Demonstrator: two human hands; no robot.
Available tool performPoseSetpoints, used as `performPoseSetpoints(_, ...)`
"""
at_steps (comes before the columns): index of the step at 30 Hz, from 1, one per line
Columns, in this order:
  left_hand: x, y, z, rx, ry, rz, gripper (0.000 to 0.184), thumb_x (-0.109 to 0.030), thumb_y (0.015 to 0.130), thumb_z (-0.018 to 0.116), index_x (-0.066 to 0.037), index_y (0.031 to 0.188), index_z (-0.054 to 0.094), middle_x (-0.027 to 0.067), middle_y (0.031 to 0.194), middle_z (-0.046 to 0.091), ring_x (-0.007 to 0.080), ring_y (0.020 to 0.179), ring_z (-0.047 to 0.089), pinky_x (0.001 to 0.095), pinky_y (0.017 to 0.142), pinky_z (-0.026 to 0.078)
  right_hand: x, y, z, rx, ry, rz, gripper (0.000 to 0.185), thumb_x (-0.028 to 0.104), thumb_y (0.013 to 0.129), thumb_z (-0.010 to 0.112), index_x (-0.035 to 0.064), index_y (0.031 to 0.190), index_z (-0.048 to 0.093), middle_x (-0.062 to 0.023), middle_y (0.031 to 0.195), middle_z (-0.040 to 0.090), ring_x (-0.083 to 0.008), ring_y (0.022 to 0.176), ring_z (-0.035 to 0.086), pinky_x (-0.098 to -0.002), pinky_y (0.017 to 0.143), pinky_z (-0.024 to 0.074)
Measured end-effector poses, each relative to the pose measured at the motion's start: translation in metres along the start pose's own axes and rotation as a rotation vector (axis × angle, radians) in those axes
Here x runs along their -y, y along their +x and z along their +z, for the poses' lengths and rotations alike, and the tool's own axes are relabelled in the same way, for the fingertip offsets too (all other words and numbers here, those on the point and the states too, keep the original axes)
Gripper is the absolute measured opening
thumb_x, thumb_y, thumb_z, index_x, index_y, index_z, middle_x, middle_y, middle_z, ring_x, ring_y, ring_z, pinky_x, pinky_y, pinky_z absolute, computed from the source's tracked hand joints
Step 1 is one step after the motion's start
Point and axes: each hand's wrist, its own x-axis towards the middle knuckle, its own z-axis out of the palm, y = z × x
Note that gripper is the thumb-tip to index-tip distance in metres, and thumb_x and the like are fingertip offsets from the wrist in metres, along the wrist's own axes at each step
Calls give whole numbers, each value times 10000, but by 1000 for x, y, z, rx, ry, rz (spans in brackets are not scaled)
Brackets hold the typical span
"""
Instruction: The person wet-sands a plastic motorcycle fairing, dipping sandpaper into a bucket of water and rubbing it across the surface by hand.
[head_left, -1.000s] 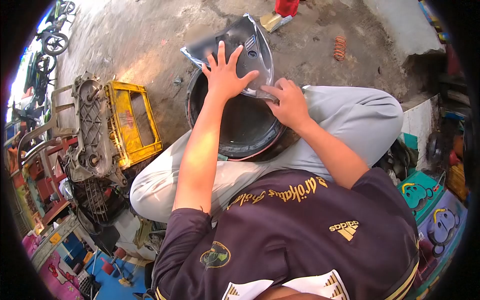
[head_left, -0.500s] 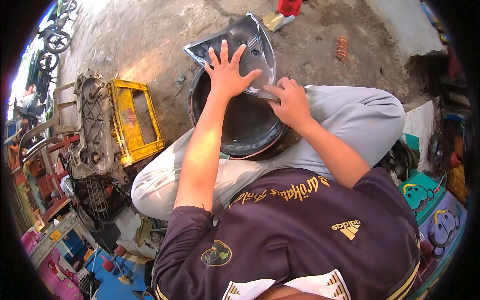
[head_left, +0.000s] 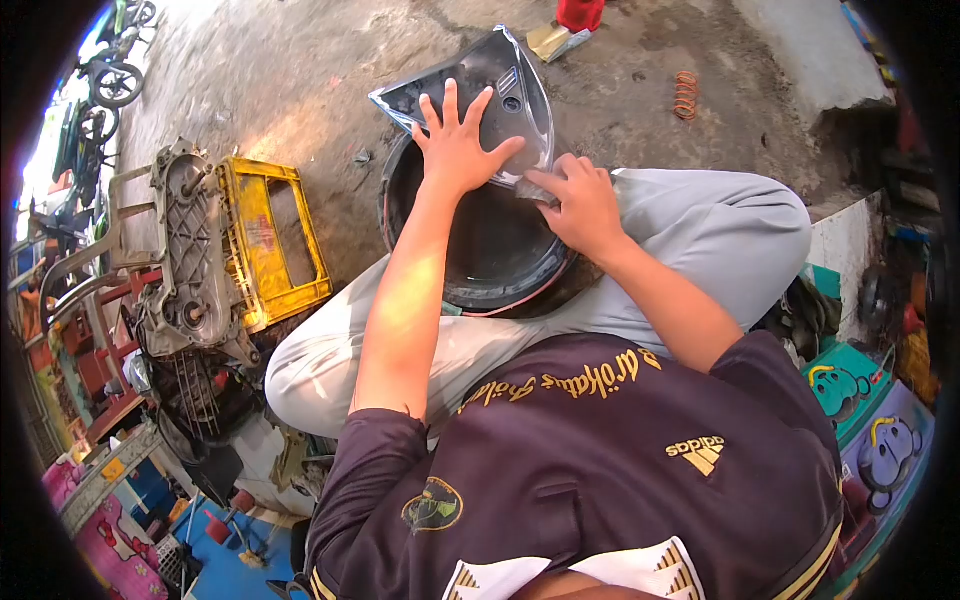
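A dark plastic motorcycle body panel (head_left: 500,125) with shiny edges lies across the rim of a round black basin (head_left: 500,298). My left hand (head_left: 455,145) rests flat on the panel with its fingers spread. At the panel's near right edge, the fingers of my right hand (head_left: 582,203) are closed on a small grey sheet-like piece (head_left: 536,189), pressed against the edge. The exact kind of that piece is hard to make out. The basin sits between my crossed legs, and its inside looks dark and wet.
To the left stand a yellow plastic crate (head_left: 262,315) and a metal engine casing (head_left: 190,250). A rusty coil spring (head_left: 685,96) and a red container (head_left: 579,14) are on the concrete floor ahead. Teal and purple boxes (head_left: 885,450) lie at the right.
Almost nothing differs. The whole view has shifted slightly, while both hands keep nearly the same places on the panel.
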Motion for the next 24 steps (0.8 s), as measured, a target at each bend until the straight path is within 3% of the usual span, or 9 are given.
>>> performPoseSetpoints(2,1,0,1,-3,-2,-6,1015,-830,840,703,-376,1688,379,163,1826,118,582,1635,47,812,1227,163,-6,5,0,-51,29,84,466,166,785,868,219,1244,810,-48,1014,622,-282,1016,632,-458,841,496)
performPoseSetpoints(10,1,0,1,-4,6,-6,1031,-836,839,698,-373,1697,364,160,1827,110,574,1639,43,818,1222,167,-8,5,4,-57,28,119,427,193,770,891,242,1188,820,-31,1039,613,-272,1020,631,-450,851,492)
performPoseSetpoints(13,2,-3,1,2,17,-5,1038,-841,836,697,-374,1699,359,157,1829,106,570,1641,40,816,1225,165,3,-3,3,-3,9,9,422,182,774,884,248,1186,819,-28,1033,614,-270,1022,632,-453,849,494)
performPoseSetpoints(24,2,0,3,7,4,-24,1029,-847,834,694,-372,1691,378,156,1833,104,564,1644,45,803,1239,152,-8,7,4,-42,28,74,436,190,783,878,239,1210,809,-38,1024,614,-281,1017,634,-454,838,498)
